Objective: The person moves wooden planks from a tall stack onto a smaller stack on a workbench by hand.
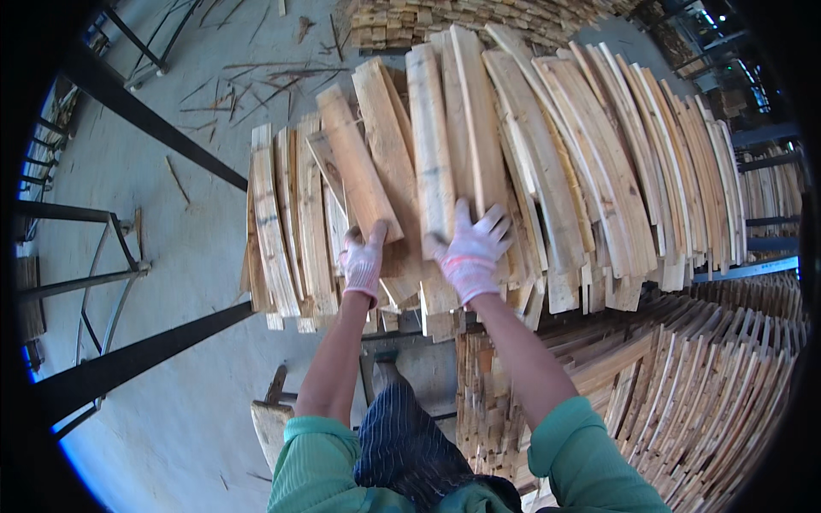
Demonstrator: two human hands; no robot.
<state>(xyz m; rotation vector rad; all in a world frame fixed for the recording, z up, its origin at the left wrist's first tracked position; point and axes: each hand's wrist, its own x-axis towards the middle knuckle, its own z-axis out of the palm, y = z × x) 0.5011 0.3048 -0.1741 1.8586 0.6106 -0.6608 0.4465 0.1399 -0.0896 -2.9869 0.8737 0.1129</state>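
My left hand (363, 259), in a pale glove with a pinkish tint, is closed around the near end of a reddish-brown wooden plank (355, 154). That plank lies tilted across other boards. To its right, my right hand (475, 255), gloved alike, rests on the board ends with its fingers spread. Its thumb touches a pale plank (432, 141) with dark marks, and its fingertips lie over a neighbouring long board (479, 128). Between the hands another tilted plank (386, 141) leans among the rest. Many planks stand side by side in this wide row.
Dark metal bars (154, 115) jut out on the left. More stacked boards (710, 402) fill the lower right, and another pile (479, 19) lies beyond the row. Wood splinters (248, 94) are scattered over the grey floor (188, 248). A wooden-topped object (272, 427) stands near my legs.
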